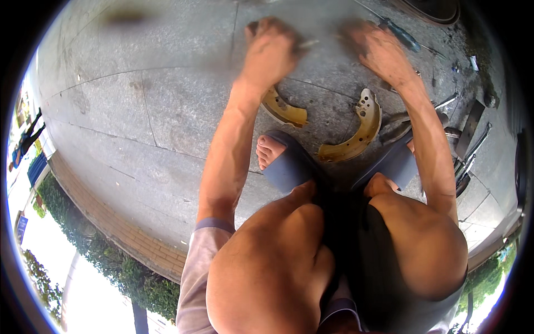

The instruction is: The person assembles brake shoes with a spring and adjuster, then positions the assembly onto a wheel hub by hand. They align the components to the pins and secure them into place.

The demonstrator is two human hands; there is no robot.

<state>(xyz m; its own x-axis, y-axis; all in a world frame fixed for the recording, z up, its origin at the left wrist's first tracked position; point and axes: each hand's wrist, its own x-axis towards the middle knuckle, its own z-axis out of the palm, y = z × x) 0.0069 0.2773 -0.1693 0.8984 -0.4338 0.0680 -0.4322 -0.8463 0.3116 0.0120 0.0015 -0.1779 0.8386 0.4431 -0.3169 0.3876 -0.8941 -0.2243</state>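
My left hand (pixel 271 51) is raised over the pavement at the top middle, its fingers curled round something dark, with a thin pale tip poking out on the right. A smear over that area hides what it is. To its right, my right hand (pixel 378 49) reaches out with blurred fingers, so I cannot see what they hold. Below the hands two curved yellowish brake shoes lie on the ground: one (pixel 289 113) partly behind my left wrist, the other (pixel 362 133) between my feet. A screwdriver (pixel 405 37) with a blue-green handle lies just beyond my right hand.
Several metal tools, among them a wrench (pixel 477 149) and a dark flat bar (pixel 470 127), lie right of my right forearm. A round dark rim (pixel 431 8) shows at the top right. My sandals (pixel 289 164) flank the second shoe. A brick kerb (pixel 128 234) and hedge border the left.
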